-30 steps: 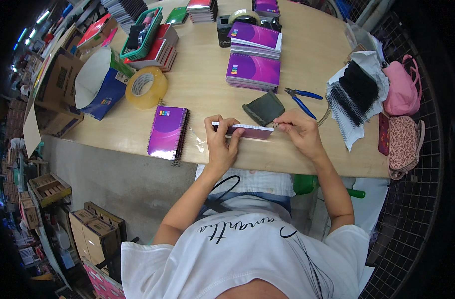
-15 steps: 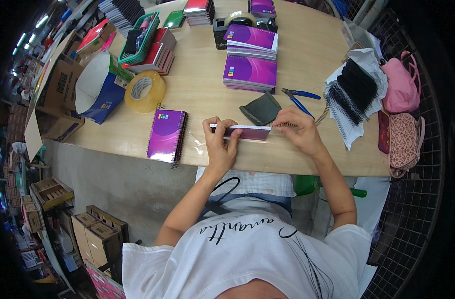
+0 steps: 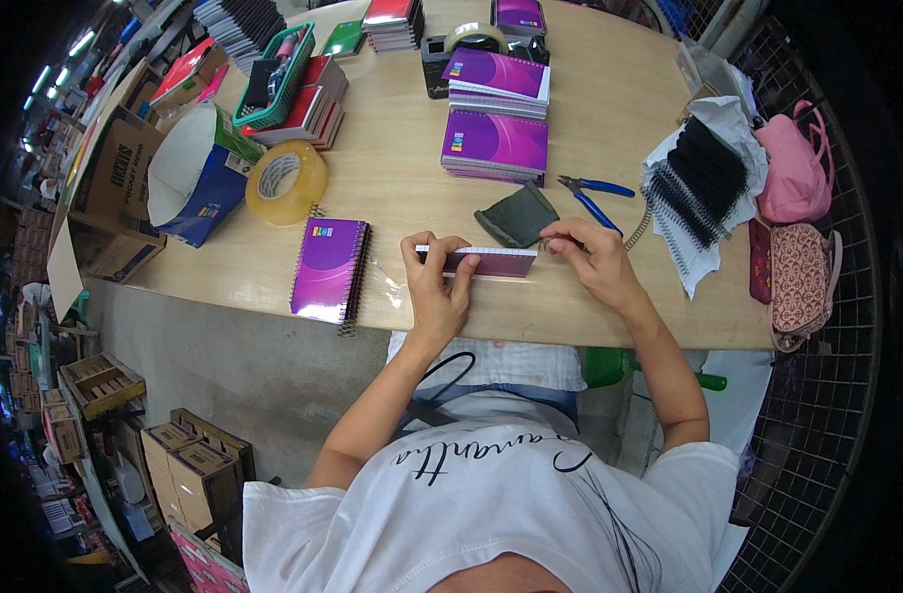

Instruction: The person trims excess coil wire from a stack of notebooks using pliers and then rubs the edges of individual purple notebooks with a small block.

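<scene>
My left hand (image 3: pixel 441 282) grips a small purple notebook (image 3: pixel 499 263) on edge, its row of punched holes facing up. My right hand (image 3: pixel 588 259) is pinched at the notebook's right end, on what looks like a dark spiral binding coil, mostly hidden by the fingers. A dark green folded cloth (image 3: pixel 516 215) lies just beyond the notebook. Blue-handled pliers (image 3: pixel 600 193) rest past my right hand, with a loose coil (image 3: pixel 641 229) beside them. To the left of my left hand lies a coil-bound purple notebook (image 3: pixel 329 269).
Purple notebook stacks (image 3: pixel 496 141) stand ahead, before a tape dispenser (image 3: pixel 437 67). Tape roll (image 3: pixel 318 178), blue box (image 3: pixel 186 183) and green basket (image 3: pixel 291 84) are at left. Black coils (image 3: pixel 703 173) lie on white paper at right, near a pink bag (image 3: pixel 795 168) and a patterned pouch (image 3: pixel 805 277).
My right hand's fingers have shifted slightly at the notebook's end, and less of the coil shows there. My left hand and the notebook stay nearly still.
</scene>
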A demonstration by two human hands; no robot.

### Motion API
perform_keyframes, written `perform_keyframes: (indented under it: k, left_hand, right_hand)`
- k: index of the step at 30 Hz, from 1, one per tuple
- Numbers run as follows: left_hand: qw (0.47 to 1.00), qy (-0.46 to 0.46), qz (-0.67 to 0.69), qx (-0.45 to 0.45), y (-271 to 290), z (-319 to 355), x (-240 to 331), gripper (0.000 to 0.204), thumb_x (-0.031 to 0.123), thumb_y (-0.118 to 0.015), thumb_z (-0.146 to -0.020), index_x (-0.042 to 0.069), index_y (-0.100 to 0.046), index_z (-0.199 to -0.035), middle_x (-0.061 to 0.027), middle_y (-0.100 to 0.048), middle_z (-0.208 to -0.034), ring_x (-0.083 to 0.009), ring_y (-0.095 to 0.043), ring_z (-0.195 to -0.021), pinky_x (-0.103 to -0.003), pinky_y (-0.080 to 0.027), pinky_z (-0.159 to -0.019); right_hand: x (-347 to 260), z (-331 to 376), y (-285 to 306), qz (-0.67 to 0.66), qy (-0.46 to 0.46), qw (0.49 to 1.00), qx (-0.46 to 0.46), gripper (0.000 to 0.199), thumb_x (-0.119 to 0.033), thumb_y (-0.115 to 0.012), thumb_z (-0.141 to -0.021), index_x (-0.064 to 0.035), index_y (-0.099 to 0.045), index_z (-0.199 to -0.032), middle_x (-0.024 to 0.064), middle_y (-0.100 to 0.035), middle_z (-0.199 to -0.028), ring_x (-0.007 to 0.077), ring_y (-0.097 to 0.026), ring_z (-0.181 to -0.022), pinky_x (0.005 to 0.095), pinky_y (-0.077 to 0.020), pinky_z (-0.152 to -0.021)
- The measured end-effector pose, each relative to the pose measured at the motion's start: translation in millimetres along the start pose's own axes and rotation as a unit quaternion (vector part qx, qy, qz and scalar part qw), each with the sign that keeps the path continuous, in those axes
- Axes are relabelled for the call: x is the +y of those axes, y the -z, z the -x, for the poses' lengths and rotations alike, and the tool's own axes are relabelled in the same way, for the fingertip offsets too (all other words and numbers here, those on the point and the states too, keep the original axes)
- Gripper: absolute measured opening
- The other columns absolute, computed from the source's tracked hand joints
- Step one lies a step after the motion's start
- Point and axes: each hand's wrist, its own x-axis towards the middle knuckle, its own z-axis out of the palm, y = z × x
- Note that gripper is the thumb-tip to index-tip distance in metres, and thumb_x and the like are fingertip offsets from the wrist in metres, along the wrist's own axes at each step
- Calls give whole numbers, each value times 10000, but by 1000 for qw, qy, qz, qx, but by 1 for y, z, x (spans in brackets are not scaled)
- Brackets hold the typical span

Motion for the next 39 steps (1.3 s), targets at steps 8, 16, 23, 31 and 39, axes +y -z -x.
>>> perform_keyframes:
  k: [8,16,23,31,39]
  left_hand:
    - [1000,-8,0,1,-2,1,-6,184,134,-723,-834,10,-617,-918,-124,-500,-907,-264,-437,-933,-354,-422,-765]
    - [1000,4,-3,26,-5,0,1,169,108,-713,-839,11,-606,-926,-125,-504,-904,-264,-442,-921,-357,-425,-757]
    - [1000,11,8,15,-5,2,3,164,99,-710,-838,11,-599,-920,-117,-538,-911,-269,-435,-934,-364,-419,-781]
    - [1000,-4,7,21,-9,4,3,163,104,-711,-834,17,-608,-926,-130,-506,-922,-279,-430,-951,-374,-414,-796]
    - [1000,-22,-16,-4,-5,7,-2,210,133,-710,-848,23,-591,-981,-120,-449,-960,-257,-441,-956,-336,-428,-800]
  right_hand:
    - [-2,-3,0,-47,67,996,-21,123,1,-680,-792,16,-669,-914,116,-660,-879,229,-639,-822,313,-495,-731]
    - [-11,0,1,-64,-2,997,-48,134,19,-671,-796,13,-664,-929,98,-657,-881,200,-630,-847,298,-487,-748]
    - [-22,-4,1,31,52,997,-41,198,-123,-686,-830,-15,-637,-988,135,-612,-890,303,-651,-868,379,-503,-740]
    - [-13,-3,4,176,69,978,-89,213,-190,-688,-822,-61,-622,-978,84,-593,-1005,317,-635,-841,395,-507,-692]
    - [-14,-8,-1,209,124,967,-76,287,-291,-645,-870,-66,-657,-1047,161,-588,-1120,346,-583,-1022,452,-481,-810]
